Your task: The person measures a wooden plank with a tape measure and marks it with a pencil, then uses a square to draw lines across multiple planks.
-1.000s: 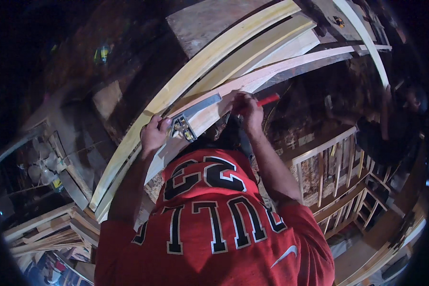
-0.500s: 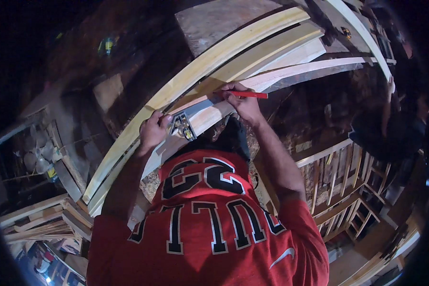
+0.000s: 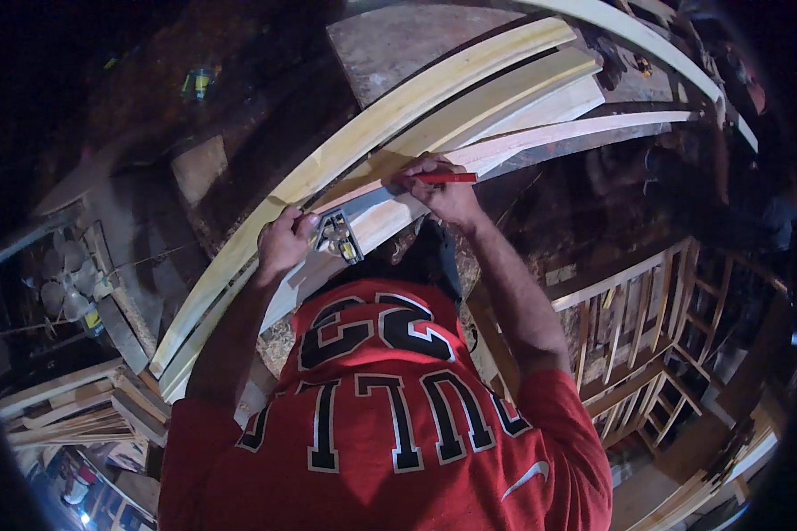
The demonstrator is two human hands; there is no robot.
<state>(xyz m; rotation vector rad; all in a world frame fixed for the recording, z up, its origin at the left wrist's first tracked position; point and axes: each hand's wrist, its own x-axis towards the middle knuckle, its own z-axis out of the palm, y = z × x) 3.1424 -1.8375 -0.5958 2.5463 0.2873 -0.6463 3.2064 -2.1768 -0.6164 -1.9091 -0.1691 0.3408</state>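
Note:
My left hand (image 3: 283, 239) is closed on the near end of a combination square (image 3: 339, 241), its fingers and thumb holding the square's head against a light wooden board (image 3: 390, 217). From the head, the grey metal blade (image 3: 369, 200) lies across the board's face. In my right hand (image 3: 443, 190) is a red carpenter's pencil (image 3: 452, 177), gripped like a pen. That hand rests at the far end of the blade, with the pencil's tip hidden by my fingers.
Long curved boards (image 3: 434, 93) lie side by side beyond my hands. A flat panel (image 3: 416, 40) is behind them. At right stand slatted wooden frames (image 3: 629, 327); lumber is stacked (image 3: 80, 407) at lower left. A pale strip (image 3: 646, 49) arches at upper right, near a dim person (image 3: 770, 212).
My right hand and the pencil have shifted slightly left along the blade. At upper right the pale strip has swung to a different angle. My left hand stays on the square.

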